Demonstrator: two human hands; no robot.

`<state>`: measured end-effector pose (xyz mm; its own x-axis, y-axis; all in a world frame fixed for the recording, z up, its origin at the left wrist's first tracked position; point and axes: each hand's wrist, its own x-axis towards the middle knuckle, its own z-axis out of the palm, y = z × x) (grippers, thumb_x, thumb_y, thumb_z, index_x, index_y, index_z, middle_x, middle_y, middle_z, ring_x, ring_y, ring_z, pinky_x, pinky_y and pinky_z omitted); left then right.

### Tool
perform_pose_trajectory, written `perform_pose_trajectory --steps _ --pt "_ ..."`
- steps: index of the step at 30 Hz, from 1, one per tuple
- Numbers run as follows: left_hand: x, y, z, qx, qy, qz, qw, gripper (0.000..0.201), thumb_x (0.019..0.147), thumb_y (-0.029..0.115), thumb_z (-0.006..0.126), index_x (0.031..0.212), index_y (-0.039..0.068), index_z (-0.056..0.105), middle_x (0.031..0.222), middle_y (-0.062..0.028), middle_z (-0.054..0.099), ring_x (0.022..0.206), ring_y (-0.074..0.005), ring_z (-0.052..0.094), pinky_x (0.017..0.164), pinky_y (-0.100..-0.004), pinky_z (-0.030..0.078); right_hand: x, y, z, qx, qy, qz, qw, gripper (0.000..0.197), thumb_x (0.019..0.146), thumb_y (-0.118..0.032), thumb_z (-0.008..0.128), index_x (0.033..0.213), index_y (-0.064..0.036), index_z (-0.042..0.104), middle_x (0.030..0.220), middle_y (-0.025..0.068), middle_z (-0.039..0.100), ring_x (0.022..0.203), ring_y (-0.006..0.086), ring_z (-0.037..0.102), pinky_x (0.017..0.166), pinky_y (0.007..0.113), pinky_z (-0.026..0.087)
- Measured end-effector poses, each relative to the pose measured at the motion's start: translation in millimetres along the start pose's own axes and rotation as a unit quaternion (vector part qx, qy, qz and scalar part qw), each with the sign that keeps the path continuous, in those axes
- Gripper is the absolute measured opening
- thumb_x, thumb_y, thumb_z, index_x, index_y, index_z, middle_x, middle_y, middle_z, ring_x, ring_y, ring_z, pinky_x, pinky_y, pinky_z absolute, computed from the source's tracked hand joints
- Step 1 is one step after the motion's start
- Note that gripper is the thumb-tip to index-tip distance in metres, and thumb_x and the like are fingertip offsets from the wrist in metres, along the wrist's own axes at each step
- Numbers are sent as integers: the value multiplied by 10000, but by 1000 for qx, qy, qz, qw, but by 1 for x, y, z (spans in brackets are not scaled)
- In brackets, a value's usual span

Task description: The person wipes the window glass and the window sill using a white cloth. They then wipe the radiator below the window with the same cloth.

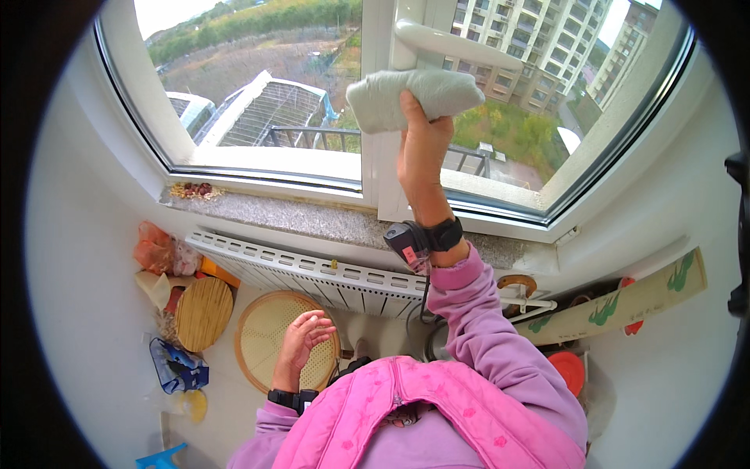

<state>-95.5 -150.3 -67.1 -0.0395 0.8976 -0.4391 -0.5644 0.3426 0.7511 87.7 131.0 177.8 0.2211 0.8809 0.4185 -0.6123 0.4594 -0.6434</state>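
Note:
My right hand [425, 148] is raised at the window, its thumb lying over a folded pale grey-green cloth [376, 102]. The cloth is just below the white window handle [469, 48], against the upright white frame [385, 168] or close before it; which, I cannot tell. Part of the cloth's underside and most of my right fingers are hidden behind it. My left hand [305, 340] hangs low with its fingers loosely bent and nothing in it. Below it lies a round woven tray [262, 344] with a wooden rim.
A white radiator [312, 272] runs beneath the speckled stone sill [289, 217], which bears a small heap of dried bits [195, 191]. Bags and a round slatted wooden board [205, 314] stand at left. A long beige board [625, 301] with green prints leans at right, near a red lid [568, 372].

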Motion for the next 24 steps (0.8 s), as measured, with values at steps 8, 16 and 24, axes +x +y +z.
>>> perform_pose_trajectory --steps 8,16,24 --pt "-6 -5 -12 -15 29 -5 999 245 948 156 573 1157 29 574 1006 -135 680 928 -278 696 757 -326 584 -16 -2 -42 -204 38 -12 978 370 863 -179 686 1154 20 571 1056 103 638 962 178 597 867 339 468" --pt "-1 -3 -11 -16 26 0 1000 244 953 157 567 1157 24 571 1002 -142 680 919 -269 697 745 -316 587 31 -27 -11 -340 -55 -242 907 249 832 -86 649 1032 33 560 1001 195 632 883 338 634 776 408 496" --pt "1 -2 -8 4 16 16 1000 244 954 169 568 1156 33 577 1003 -128 682 915 -260 698 749 -317 576 -14 14 -79 -488 -126 -202 840 223 792 -76 653 998 -22 585 957 210 611 882 424 606 743 411 489"
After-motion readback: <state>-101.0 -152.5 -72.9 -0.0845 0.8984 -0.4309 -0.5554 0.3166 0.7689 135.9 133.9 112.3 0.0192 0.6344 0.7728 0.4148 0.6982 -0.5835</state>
